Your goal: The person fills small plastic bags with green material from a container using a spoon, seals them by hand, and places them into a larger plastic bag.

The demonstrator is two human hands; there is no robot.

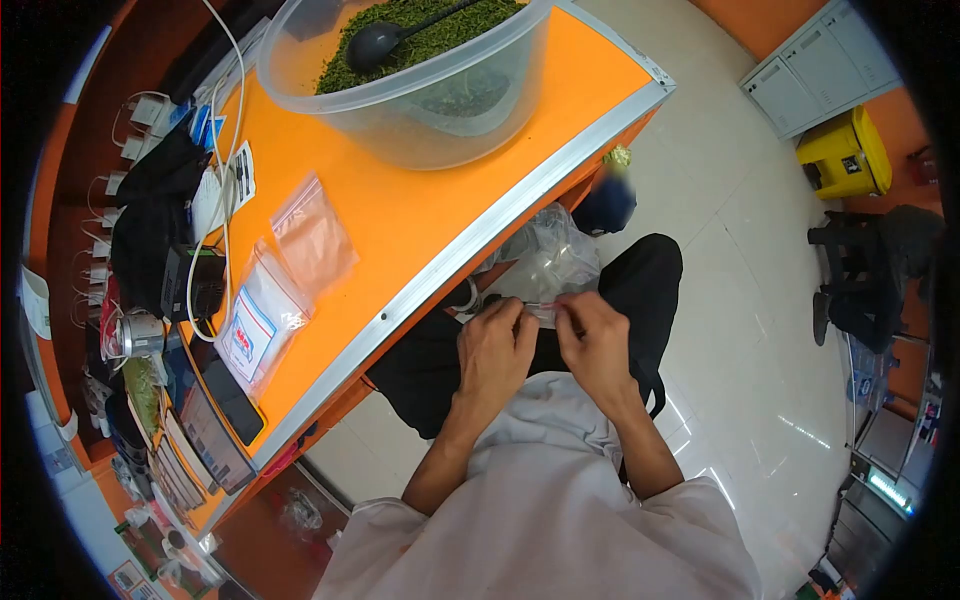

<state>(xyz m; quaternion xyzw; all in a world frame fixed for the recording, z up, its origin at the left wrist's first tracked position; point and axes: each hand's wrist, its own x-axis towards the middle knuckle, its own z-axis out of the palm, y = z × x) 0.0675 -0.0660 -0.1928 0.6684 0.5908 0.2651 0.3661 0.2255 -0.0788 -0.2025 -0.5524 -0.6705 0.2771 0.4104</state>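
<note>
Low in front of my lap, my left hand [492, 345] and my right hand [597, 338] are close together, fingertips pinched. A thin, pale edge of clear plastic [540, 303] stretches between them, apparently the top of a small bag. Just beyond lies a larger crumpled clear plastic bag [560, 250]; whether the pinched edge belongs to it is hard to tell. On the orange table [400, 225], to the left, rest a flat clear zip bag [315, 235] and labelled zip bags [262, 320] stacked together.
A big clear tub [440, 125] of chopped green leaves [430, 45] stands on the table with a black scoop [375, 47] in it. Cables, a phone [232, 400] and chargers crowd the left side. A yellow bin [850, 155] and a black stool [835, 250] stand across the floor.
</note>
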